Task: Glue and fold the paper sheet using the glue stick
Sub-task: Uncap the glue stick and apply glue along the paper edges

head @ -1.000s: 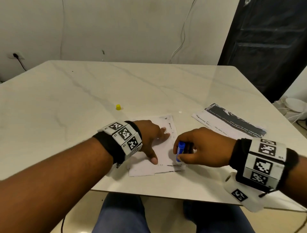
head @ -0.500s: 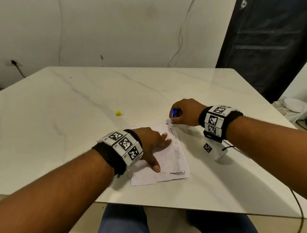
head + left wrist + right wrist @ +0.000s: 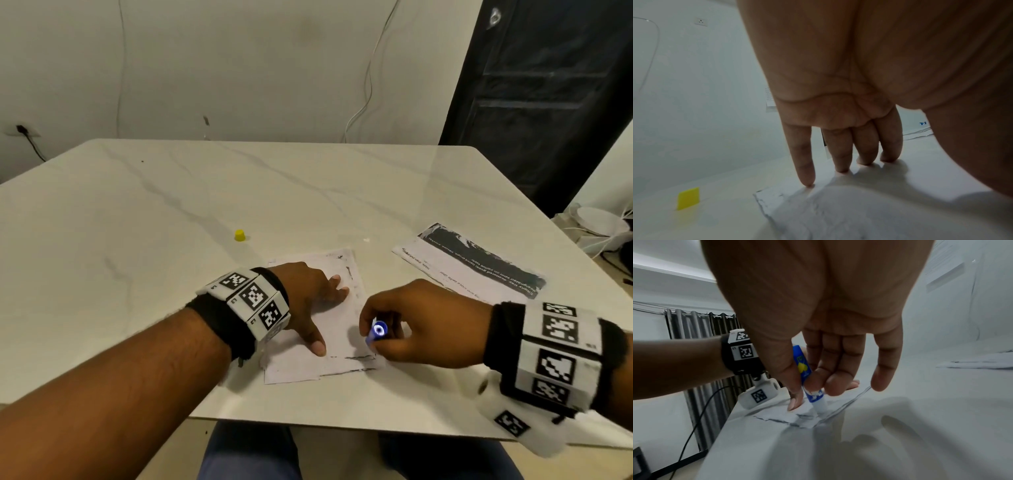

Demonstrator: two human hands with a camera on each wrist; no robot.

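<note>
Now R hand pinching glue stick at paper sheet near edge, L hand flat, fingers straight on sheet.

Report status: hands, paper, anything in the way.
Left hand flat, pinning white paper sheet. Right hand gripping blue glue stick, tip on sheet's near edge. Small yellow cap off to the side; nothing obstructing.

Head view: dim, warm-toned indoor light, mild noise; straight lines are bent twd the frame edges by the wide lens. A soft sheen is seen on the table. Wrist views: cooler, washed-out; palms close to lens are blurred. Soft shadows are cast under the left hand fingers and below the right hand, so light comes from above.
</note>
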